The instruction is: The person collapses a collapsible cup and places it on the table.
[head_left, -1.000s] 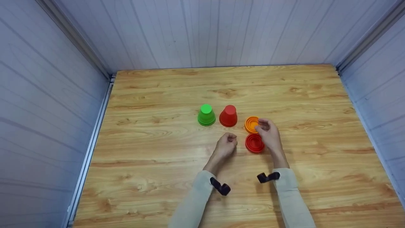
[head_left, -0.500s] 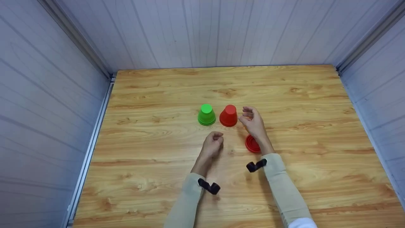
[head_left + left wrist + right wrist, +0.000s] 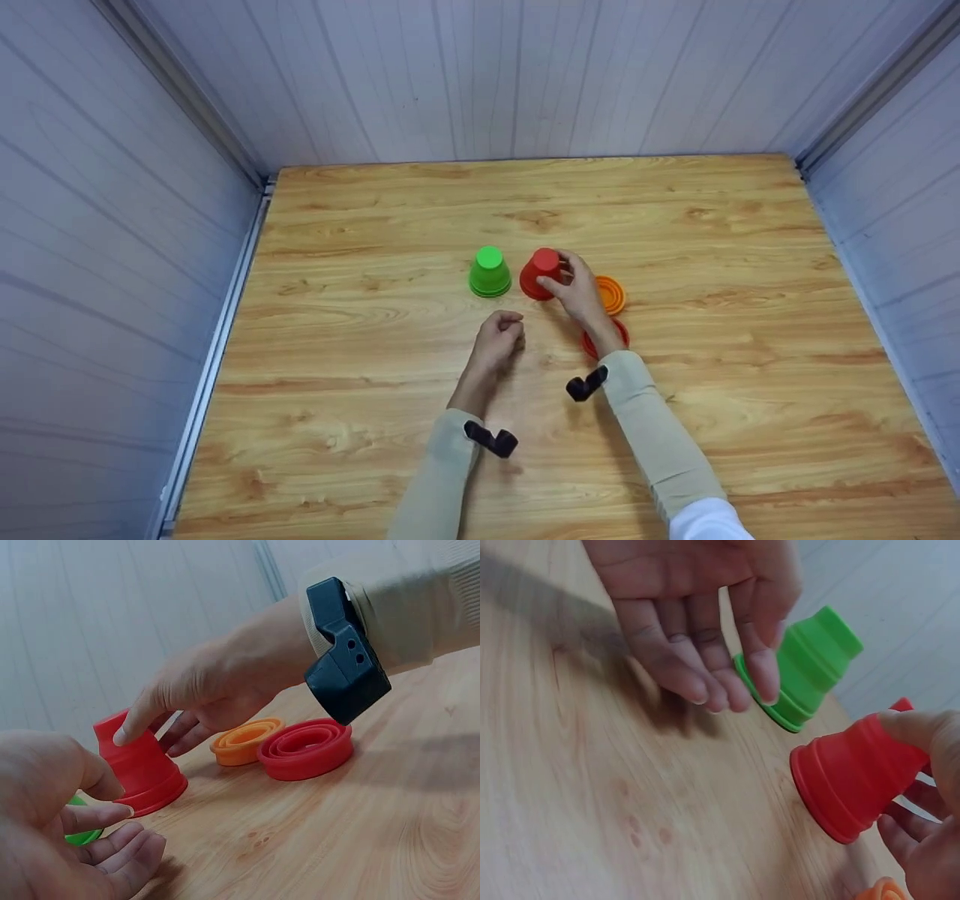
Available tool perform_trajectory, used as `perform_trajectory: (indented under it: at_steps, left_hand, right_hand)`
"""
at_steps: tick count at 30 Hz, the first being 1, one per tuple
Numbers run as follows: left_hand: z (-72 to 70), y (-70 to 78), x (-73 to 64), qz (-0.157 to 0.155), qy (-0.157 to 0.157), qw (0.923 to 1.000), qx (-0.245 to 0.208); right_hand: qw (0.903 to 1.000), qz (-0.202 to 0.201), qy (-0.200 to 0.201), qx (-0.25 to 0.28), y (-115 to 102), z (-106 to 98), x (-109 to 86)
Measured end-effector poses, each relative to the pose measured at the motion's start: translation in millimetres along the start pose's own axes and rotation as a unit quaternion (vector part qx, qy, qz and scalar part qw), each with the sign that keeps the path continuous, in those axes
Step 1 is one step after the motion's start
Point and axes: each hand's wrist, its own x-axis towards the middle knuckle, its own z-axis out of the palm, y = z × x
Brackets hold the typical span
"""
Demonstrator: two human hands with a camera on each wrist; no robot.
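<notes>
An expanded red collapsible cup (image 3: 855, 772) stands upside down on the table, and my right hand (image 3: 583, 298) holds it with the thumb on the near side and the fingers round the far side. To its left is a green collapsible cup (image 3: 490, 279), also expanded and inverted. My left hand (image 3: 495, 343) hovers in front of the two cups, fingers loosely curled and holding nothing. Beneath and beside the right forearm lie two flattened cups, one orange (image 3: 237, 753) and one red (image 3: 311, 763); in the head view the arm partly covers both.
The wooden tabletop (image 3: 360, 330) is bounded by a pale panelled wall (image 3: 480, 82) at the back and walls on both sides. A black wrist camera (image 3: 491, 440) sits on the left sleeve, and another (image 3: 586, 384) on the right.
My right hand has moved left from the orange flattened cup to the expanded red cup and now grips it. My left hand has drawn back slightly to the left.
</notes>
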Motion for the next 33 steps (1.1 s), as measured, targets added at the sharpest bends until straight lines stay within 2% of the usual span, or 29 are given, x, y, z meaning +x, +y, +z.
perform_trajectory:
  at_steps: [7, 14, 18, 24, 28, 33]
  left_hand:
    - [0.2, 3.5, 3.5, -0.014, 0.000, 0.9997, -0.022]
    - [-2.7, 14.2, 7.5, -0.005, 0.003, 0.9999, -0.012]
    - [-4.7, 20.4, 8.4, 0.000, -0.012, 0.9999, -0.006]
    - [-6.0, 28.8, 7.1, 0.022, -0.039, 0.9989, -0.014]
    - [-5.4, 40.0, 1.9, 0.019, -0.051, 0.9983, -0.023]
    - [-5.5, 40.4, 2.5, 0.015, -0.068, 0.9971, -0.030]
  right_hand:
    - [0.9999, -0.007, 0.011, 0.003, -3, -2, -5.0]
    - [0.9995, -0.013, -0.020, 0.020, -46, -17, -34.0]
    - [0.9988, -0.029, -0.031, 0.025, -57, -26, -45.3]
    - [0.9968, -0.036, -0.052, 0.049, -46, -37, -52.4]
    - [0.9961, -0.041, -0.062, 0.048, -44, -40, -56.7]
    - [0.9947, -0.044, -0.072, 0.059, -44, -42, -62.3]
